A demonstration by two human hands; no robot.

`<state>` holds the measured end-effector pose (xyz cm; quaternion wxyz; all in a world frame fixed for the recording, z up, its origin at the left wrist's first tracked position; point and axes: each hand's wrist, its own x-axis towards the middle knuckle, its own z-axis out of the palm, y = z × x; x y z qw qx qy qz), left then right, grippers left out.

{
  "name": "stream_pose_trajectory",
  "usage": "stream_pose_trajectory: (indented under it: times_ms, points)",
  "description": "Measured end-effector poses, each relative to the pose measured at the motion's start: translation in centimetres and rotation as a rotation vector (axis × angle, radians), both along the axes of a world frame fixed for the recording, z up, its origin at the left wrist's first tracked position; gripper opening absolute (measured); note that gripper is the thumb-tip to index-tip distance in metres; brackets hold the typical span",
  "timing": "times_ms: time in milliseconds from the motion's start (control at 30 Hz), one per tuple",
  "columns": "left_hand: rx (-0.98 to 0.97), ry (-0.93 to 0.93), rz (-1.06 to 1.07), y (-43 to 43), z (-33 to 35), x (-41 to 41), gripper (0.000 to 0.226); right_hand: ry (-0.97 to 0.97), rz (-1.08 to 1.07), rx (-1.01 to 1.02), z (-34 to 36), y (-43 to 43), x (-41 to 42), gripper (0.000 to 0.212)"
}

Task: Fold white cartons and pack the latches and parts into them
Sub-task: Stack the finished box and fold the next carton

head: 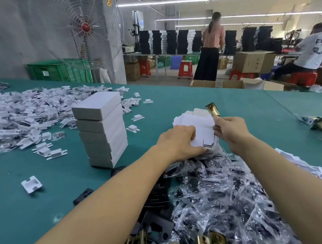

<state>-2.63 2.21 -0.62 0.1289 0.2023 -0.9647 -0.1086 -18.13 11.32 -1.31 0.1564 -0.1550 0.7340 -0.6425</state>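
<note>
Partly hidden: brass latch (pixel 212 110) gripped by right hand (pixel 232 129), white carton (pixel 197 125) by left hand (pixel 177 142).

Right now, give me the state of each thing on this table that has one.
left hand: gripping the flat carton.
right hand: gripping the brass latch.
flat carton: unfolded, not yet formed.
brass latch: held, tilted, unpacked.
stacked cartons: folded, closed, in one pile.
parts bags: heaped loose, unpacked.
</note>
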Motion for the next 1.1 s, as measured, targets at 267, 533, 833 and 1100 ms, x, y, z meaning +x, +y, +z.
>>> stream_pose_trajectory:
  times_ms: [267, 533, 833, 1100]
  points:
    - [-0.002, 0.079, 0.024, 0.4, 0.4, -0.1, 0.031, -0.280, -0.065, -0.279, 0.5, 0.4, 0.4, 0.016]
    - [0.151, 0.462, 0.174, 0.9, 0.4, 0.4, 0.028, -0.060, -0.050, -0.092, 0.1, -0.1, 0.4, 0.014]
    - [0.393, 0.656, 0.355, 0.1, 0.1, 0.7, 0.033, 0.609, 0.046, 0.504, 0.5, -1.5, 2.7, 0.029]
    - [0.419, 0.925, 0.447, -0.3, 1.3, 3.3, 0.017, 0.722, 0.117, 0.743, 0.6, -1.8, 3.1, 0.040]
